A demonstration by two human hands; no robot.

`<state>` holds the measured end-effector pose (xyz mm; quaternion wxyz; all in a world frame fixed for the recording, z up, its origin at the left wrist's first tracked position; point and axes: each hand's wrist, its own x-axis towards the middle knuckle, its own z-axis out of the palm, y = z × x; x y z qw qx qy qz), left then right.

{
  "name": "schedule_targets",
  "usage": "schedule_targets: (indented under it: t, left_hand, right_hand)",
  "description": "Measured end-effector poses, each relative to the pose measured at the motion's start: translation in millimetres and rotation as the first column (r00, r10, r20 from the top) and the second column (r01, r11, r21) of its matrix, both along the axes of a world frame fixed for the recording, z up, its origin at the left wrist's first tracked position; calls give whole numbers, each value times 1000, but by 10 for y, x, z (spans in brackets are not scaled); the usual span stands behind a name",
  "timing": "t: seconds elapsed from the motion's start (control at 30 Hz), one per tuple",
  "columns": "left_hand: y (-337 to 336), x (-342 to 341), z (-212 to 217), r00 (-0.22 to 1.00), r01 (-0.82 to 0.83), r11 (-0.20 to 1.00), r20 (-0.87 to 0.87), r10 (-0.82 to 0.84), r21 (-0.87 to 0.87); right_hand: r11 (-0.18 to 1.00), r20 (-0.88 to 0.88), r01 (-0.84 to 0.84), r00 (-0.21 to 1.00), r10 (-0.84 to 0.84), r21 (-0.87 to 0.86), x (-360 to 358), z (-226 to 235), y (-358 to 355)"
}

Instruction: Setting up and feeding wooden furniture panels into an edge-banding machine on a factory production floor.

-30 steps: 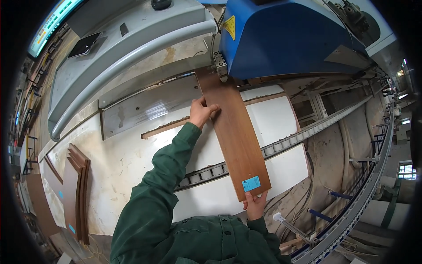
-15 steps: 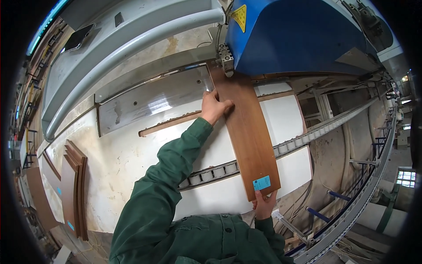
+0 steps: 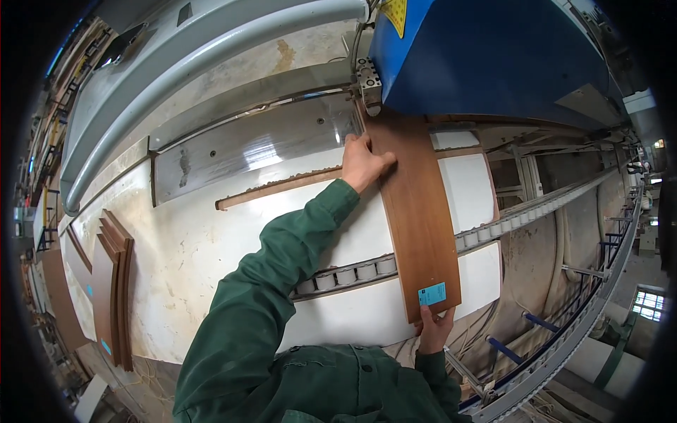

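Note:
A long brown wooden panel [image 3: 419,211] lies across the white worktable, its far end under the edge of a blue machine hood [image 3: 486,56]. A blue label [image 3: 432,293] is stuck near its close end. My left hand [image 3: 364,162] grips the panel's left edge near the far end, thumb on top and fingers at the side. At the near end my right hand [image 3: 434,328] holds the edge, thumb on top by the label and the other fingers partly hidden below. A roller track [image 3: 345,276] passes beneath the panel.
Several brown panels [image 3: 113,296] are stacked at the table's left end. A metal plate [image 3: 247,151] and a grey tube rail [image 3: 211,84] run along the far side. A phone [image 3: 121,45] rests on the grey machine frame. To the right, the chain conveyor [image 3: 564,352] curves away.
The panel has shifted right along the machine, and both hands have moved right with it, keeping their grip. The view has also shifted a little.

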<state>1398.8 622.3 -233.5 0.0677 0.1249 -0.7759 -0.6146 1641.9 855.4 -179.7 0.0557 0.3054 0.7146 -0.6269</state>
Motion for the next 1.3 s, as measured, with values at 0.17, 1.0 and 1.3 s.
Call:
schedule_targets:
  t: [0.17, 1.0, 1.3]
  left_hand:
    - [272, -140, 52, 996, -86, 964, -41, 78, -251]
    - [1832, -1108, 182, 999, 19, 973, 42, -10, -230]
    - [2390, -1409, 248, 992, 92, 974, 101, -72, -208]
  right_hand:
    - [999, 14, -30, 999, 29, 20, -148, -90, 264]
    - [999, -39, 30, 999, -31, -10, -1089, -160, 1855]
    - [996, -79, 27, 997, -20, 88, -1400, -231, 2426]
